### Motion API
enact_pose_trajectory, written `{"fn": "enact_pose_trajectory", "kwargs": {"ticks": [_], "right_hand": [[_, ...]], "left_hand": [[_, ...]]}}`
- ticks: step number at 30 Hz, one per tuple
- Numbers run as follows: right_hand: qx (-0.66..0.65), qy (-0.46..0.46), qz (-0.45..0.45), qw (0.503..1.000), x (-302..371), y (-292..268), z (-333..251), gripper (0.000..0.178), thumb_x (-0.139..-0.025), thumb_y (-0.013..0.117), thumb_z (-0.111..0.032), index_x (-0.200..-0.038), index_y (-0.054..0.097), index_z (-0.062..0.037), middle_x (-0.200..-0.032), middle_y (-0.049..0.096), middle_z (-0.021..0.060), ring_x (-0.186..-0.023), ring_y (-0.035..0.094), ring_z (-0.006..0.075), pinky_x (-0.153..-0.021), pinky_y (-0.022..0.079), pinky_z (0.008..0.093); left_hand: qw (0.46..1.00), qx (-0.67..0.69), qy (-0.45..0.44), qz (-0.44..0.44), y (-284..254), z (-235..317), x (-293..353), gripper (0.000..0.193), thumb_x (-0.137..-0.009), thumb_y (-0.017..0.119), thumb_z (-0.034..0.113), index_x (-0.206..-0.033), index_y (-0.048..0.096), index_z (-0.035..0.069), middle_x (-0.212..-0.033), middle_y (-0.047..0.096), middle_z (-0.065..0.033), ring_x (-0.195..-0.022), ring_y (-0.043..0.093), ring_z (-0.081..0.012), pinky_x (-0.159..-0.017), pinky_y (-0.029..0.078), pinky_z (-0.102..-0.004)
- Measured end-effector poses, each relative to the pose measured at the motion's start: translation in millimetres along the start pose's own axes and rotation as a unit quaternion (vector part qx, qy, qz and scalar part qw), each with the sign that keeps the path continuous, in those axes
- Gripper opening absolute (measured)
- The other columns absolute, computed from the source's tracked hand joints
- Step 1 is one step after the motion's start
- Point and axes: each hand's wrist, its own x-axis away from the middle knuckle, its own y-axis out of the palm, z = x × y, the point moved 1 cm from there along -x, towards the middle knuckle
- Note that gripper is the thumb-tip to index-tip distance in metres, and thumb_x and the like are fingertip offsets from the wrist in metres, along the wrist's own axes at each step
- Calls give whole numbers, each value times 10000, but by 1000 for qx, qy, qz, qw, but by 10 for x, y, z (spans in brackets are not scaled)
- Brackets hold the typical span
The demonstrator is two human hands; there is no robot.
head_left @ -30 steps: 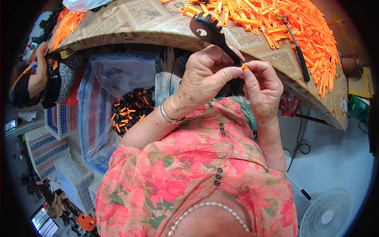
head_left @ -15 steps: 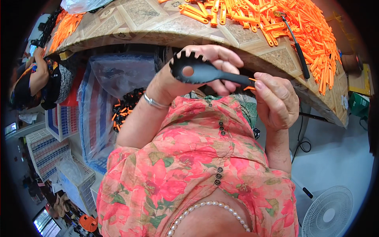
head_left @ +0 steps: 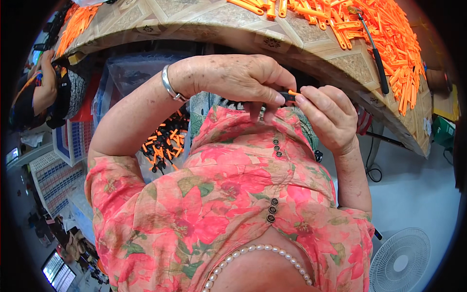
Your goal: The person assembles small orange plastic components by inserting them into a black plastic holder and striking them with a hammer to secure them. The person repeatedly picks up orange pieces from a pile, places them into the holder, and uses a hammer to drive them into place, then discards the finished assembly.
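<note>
My left hand [head_left: 250,80] is closed on a black spaghetti server [head_left: 287,97], thumb and fingers near the end of its handle. Most of its toothed head lies hidden below that hand, with only a few dark prongs showing beside the wrist. At the handle's end, my right hand [head_left: 328,116] pinches a small orange plastic piece [head_left: 292,92], which touches the black end. Fingers cover much of that piece, so how far it sits on the handle cannot be seen.
A large heap of orange plastic handles [head_left: 389,44] covers the table's right, with a black-gripped hammer [head_left: 379,68] on it. Black-and-orange utensils [head_left: 165,143] lie low at left. A white fan [head_left: 401,263] stands at lower right; another person [head_left: 46,92] is at far left.
My left hand has turned over and slid from under the server's head to its handle end. The head has swung down out of sight. My right hand moved slightly left and lower.
</note>
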Motion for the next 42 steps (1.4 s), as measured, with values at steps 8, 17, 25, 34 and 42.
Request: {"fn": "enact_pose_trajectory", "kwargs": {"ticks": [8, 17, 25, 34, 42], "right_hand": [[-180, 332, -82, 922, -76, 68, -28, 111, -836, 667, -69, -934, 636, -28, -826, 656, 127, -745, 663, 291, -662, 521, 370], [-257, 392, -180, 865, 0, 159, 26, 127, -891, 625, -131, -916, 655, -10, -745, 648, 169, -665, 643, 329, -617, 498, 395], [-121, 351, -180, 911, 132, 307, -116, 143, -840, 653, -154, -801, 601, -27, -668, 617, 157, -610, 628, 337, -560, 476, 434], [81, 177, -33, 980, 148, 215, 80, 116, -822, 697, -103, -908, 630, -62, -737, 626, 68, -654, 634, 227, -580, 492, 349], [141, 71, 44, 986, 128, 76, 194, 246, -801, 727, -100, -1035, 664, -56, -791, 650, 48, -679, 639, 188, -629, 516, 315]], "left_hand": [[944, -278, 75, 162, 92, -52, -16, 122, -922, 570, 106, -991, 594, 8, -657, 649, -98, -608, 655, -200, -565, 515, -327], [862, -439, 81, 241, 205, -165, -90, 171, -846, 627, 179, -942, 645, 38, -679, 633, -183, -703, 638, -390, -618, 491, -487], [858, -467, 52, 209, 270, -267, -237, 138, -815, 651, 144, -886, 638, 27, -689, 641, -192, -715, 649, -396, -633, 509, -481], [702, -498, 282, 424, 211, 52, -52, 248, -754, 742, 82, -975, 652, 16, -802, 671, -127, -781, 676, -304, -693, 543, -367], [913, 333, 87, 219, 554, -503, -42, 375, -999, 521, 213, -1218, 548, -90, -988, 688, -175, -852, 702, -256, -689, 580, -303]]}}
